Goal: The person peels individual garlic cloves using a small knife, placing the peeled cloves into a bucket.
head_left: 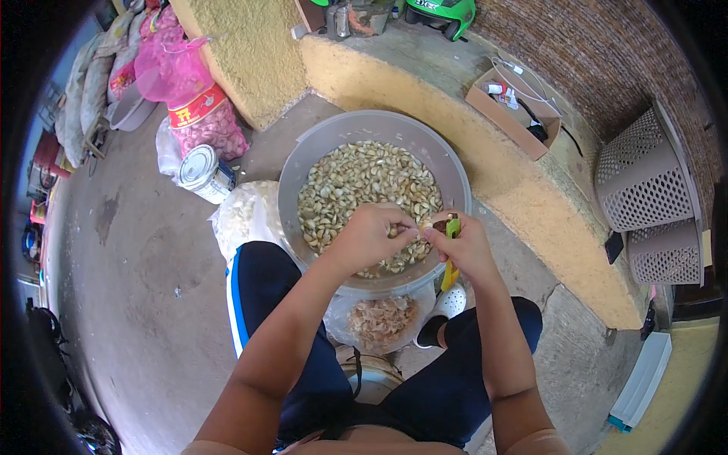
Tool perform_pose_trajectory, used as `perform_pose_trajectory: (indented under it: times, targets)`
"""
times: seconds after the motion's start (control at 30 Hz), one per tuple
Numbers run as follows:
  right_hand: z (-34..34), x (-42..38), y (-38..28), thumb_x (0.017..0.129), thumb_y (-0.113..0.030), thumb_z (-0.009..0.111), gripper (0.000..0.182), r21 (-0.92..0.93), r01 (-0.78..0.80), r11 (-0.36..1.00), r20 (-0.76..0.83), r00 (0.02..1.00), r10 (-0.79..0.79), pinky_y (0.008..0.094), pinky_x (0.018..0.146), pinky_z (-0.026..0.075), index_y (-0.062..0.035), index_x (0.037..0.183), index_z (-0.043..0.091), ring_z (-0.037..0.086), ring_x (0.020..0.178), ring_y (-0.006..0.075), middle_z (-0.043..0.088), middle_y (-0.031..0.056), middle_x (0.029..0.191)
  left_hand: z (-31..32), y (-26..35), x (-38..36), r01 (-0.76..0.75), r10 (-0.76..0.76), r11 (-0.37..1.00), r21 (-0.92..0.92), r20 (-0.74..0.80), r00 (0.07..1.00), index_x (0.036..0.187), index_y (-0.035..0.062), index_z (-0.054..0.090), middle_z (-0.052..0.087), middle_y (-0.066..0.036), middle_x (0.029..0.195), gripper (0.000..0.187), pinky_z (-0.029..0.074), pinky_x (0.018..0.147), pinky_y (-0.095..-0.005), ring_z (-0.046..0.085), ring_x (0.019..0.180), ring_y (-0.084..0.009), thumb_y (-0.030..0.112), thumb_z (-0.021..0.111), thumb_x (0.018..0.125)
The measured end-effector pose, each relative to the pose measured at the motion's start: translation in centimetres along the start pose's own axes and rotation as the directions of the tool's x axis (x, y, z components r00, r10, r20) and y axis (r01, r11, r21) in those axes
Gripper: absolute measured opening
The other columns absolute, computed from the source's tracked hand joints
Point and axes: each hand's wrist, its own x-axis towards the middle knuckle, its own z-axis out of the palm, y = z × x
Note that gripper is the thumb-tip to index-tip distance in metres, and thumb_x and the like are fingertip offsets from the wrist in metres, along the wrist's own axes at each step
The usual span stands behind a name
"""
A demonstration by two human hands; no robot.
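A wide grey basin [447,163] holds a thick layer of garlic cloves [364,178]. Over its near right part, my left hand [377,235] is closed, thumb and finger pinched on a small garlic clove. Close beside it, my right hand [464,241] is wrapped round a green and yellow knife [450,273], whose handle points down toward me. The fingertips of both hands nearly meet; the blade cannot be made out. Below the basin, a clear plastic bag [381,320] holds brownish peelings.
A bag of pale cloves [249,220] and a metal can [205,173] stand left of the basin. Behind them is a pink mesh sack [208,125]. A low yellow ledge [485,167] curves along the right, bearing a cardboard box [504,125]. Perforated grey baskets [652,182] are far right.
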Motion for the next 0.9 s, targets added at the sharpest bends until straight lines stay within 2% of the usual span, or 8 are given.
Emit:
perform_pose_trajectory:
  times: [0.17, 0.37, 0.47, 0.57, 0.67, 0.77, 0.87, 0.9]
  targets:
    - [0.0, 0.0, 0.0, 0.072, -0.016, 0.067, 0.02, -0.093, -0.03, 0.995, 0.004, 1.0, 0.031, 0.02, 0.039, 0.037, 0.0005, 0.079, 0.056, 0.046, 0.045, 0.0055, 0.053, 0.0002, 0.057, 0.1, -0.1, 0.0, -0.074, 0.07, 0.992, 0.104, 0.045, 0.997, 0.071, 0.0027, 0.062, 0.057, -0.008, 0.065, 0.007, 0.043, 0.056, -0.0284, 0.056, 0.059, -0.0196, 0.009, 0.064, 0.068]
    - [0.1, 0.4, 0.6, 0.073, -0.014, 0.066, 0.016, 0.043, -0.049, 0.998, 0.02, 0.999, 0.048, 0.0195, 0.039, 0.037, -0.0001, 0.075, 0.058, 0.046, 0.044, 0.005, 0.053, 0.0003, 0.057, 0.1, -0.2, 0.0, 0.011, -0.016, 0.998, 0.067, 0.062, 0.998, 0.068, 0.0021, 0.06, 0.058, -0.01, 0.067, 0.008, 0.044, 0.058, -0.0309, 0.057, 0.061, -0.0234, 0.009, 0.063, 0.066]
    - [0.4, 0.4, 0.3, 0.074, -0.008, 0.064, 0.011, 0.101, -0.067, 0.993, 0.04, 0.997, 0.063, 0.0192, 0.038, 0.035, -0.0004, 0.077, 0.057, 0.042, 0.042, 0.0045, 0.052, 0.0, 0.058, 0.1, -0.1, 0.0, 0.077, -0.077, 0.997, -0.019, 0.03, 0.997, 0.069, 0.002, 0.06, 0.058, -0.01, 0.067, 0.007, 0.044, 0.058, -0.0305, 0.057, 0.061, -0.0229, 0.008, 0.063, 0.065]
    - [0.8, 0.2, 0.3, 0.073, -0.008, 0.065, 0.012, 0.167, -0.081, 0.983, 0.046, 0.996, 0.074, 0.0191, 0.038, 0.034, -0.0004, 0.078, 0.057, 0.041, 0.042, 0.0042, 0.051, -0.0002, 0.057, 0.3, -0.3, -0.1, 0.063, -0.063, 0.998, -0.013, 0.003, 0.998, 0.069, 0.0018, 0.06, 0.058, -0.011, 0.067, 0.008, 0.044, 0.059, -0.0297, 0.057, 0.061, -0.0225, 0.007, 0.063, 0.064]
    - [0.7, 0.2, 0.5, 0.075, -0.009, 0.063, 0.013, 0.193, -0.106, 0.975, 0.059, 0.994, 0.096, 0.0194, 0.038, 0.034, -0.0006, 0.082, 0.055, 0.041, 0.042, 0.0041, 0.048, -0.001, 0.057, 0.5, -0.6, -0.1, 0.047, -0.047, 0.999, 0.0, -0.016, 0.999, 0.071, 0.0014, 0.06, 0.056, -0.009, 0.063, 0.01, 0.044, 0.058, -0.0257, 0.057, 0.059, -0.0179, 0.008, 0.064, 0.064]
    - [0.9, 0.3, 0.7, 0.077, -0.009, 0.061, 0.017, 0.333, -0.154, 0.93, 0.086, 0.987, 0.132, 0.02, 0.039, 0.034, -0.0005, 0.089, 0.052, 0.04, 0.042, 0.0044, 0.046, -0.0016, 0.057, 0.9, -0.7, -0.1, 0.112, -0.117, 0.991, -0.074, -0.064, 0.991, 0.07, 0.0007, 0.06, 0.058, -0.009, 0.065, 0.01, 0.044, 0.057, -0.0283, 0.055, 0.057, -0.0181, 0.009, 0.063, 0.066]
    - [0.7, 0.5, 1.2, 0.078, -0.01, 0.059, 0.021, 0.469, -0.214, 0.857, 0.187, 0.972, 0.141, 0.0204, 0.04, 0.034, -0.0001, 0.094, 0.049, 0.039, 0.042, 0.0047, 0.046, -0.0015, 0.058, 1.1, -0.8, 0.0, 0.279, -0.292, 0.95, -0.141, -0.079, 0.953, 0.072, 0.0003, 0.06, 0.057, -0.008, 0.062, 0.012, 0.042, 0.055, -0.0268, 0.052, 0.056, -0.0142, 0.011, 0.063, 0.068]
    - [0.7, 0.5, 1.2, 0.078, -0.011, 0.059, 0.018, 0.487, -0.212, 0.847, 0.168, 0.975, 0.148, 0.0206, 0.04, 0.035, -0.0001, 0.09, 0.051, 0.041, 0.042, 0.0053, 0.046, -0.0012, 0.056, 1.1, -0.8, 0.0, 0.277, -0.293, 0.946, -0.168, -0.077, 0.953, 0.073, 0.0004, 0.061, 0.057, -0.008, 0.062, 0.012, 0.042, 0.055, -0.0264, 0.052, 0.056, -0.0137, 0.012, 0.063, 0.069]
